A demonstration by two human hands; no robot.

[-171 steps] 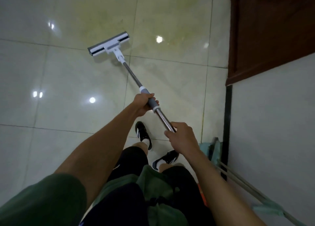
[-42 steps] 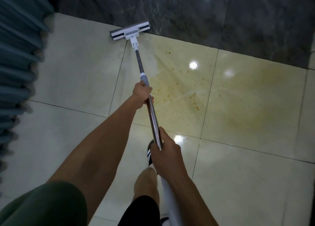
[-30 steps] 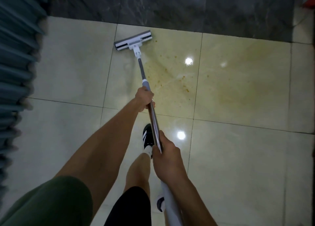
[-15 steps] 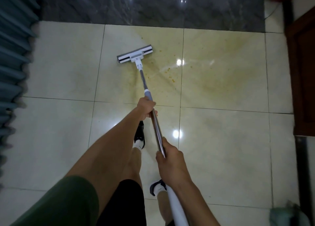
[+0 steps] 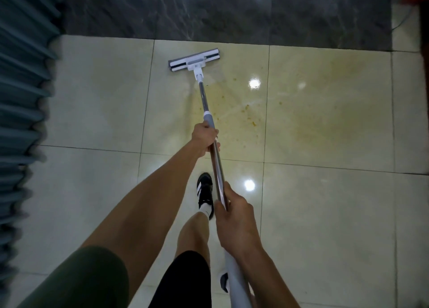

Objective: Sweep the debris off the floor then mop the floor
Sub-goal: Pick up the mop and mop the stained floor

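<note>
While the mop (image 5: 210, 122) is held with both hands, its flat head (image 5: 194, 60) lies on the pale tiled floor (image 5: 325, 214), close to the dark marble strip (image 5: 232, 12) at the far edge. The left hand (image 5: 204, 137) is closed around the grey collar of the pole, and the right hand (image 5: 234, 217) is wrapped around the metal part lower down, near the body.

A yellowish stain (image 5: 308, 112) with small orange crumbs (image 5: 247, 108) is seen to the right of the pole, so it is judged that the mopping step is in hand and this patch is not yet cleaned. For a good stroke, the head should be kept flat and pulled across the stain in overlapping passes, with pressure given by the left hand. The crumbs may only be smeared if they are not collected first.

A blue ribbed surface (image 5: 21, 98) stands at the left, and a dark wooden edge (image 5: 424, 29) at the far right. The person's shoe (image 5: 204, 191) is just beside the pole and could be struck on the pull.
</note>
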